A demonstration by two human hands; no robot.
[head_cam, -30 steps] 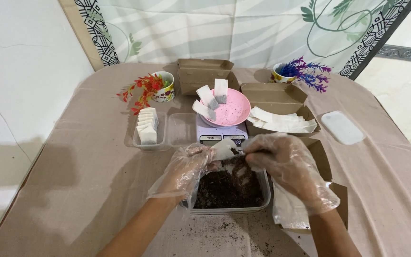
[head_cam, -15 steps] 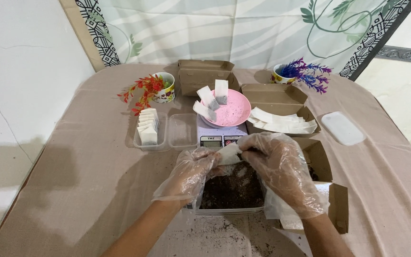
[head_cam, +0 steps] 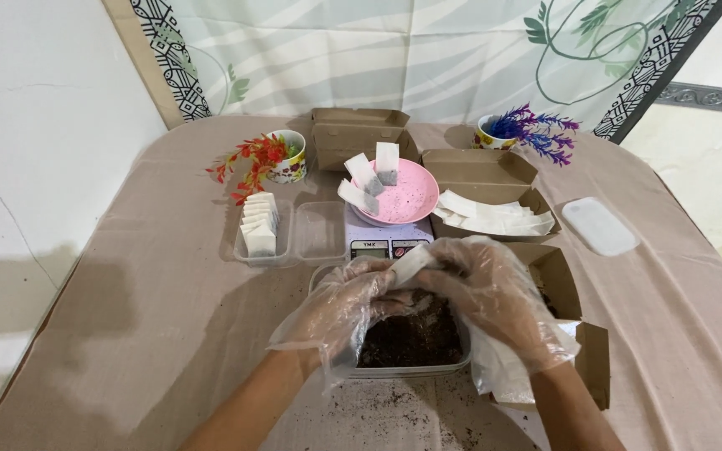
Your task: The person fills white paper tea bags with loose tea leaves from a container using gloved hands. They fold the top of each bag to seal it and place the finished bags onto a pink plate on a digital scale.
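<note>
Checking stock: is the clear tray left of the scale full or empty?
Half full: the clear tray holds white sachets in its left compartment only.

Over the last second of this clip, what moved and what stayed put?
Both gloved hands closed in over the clear tub of dark loose material: the left hand rose toward the right hand, and both now pinch the small white sachet together. The pink bowl, scale and cardboard boxes stayed put.
</note>
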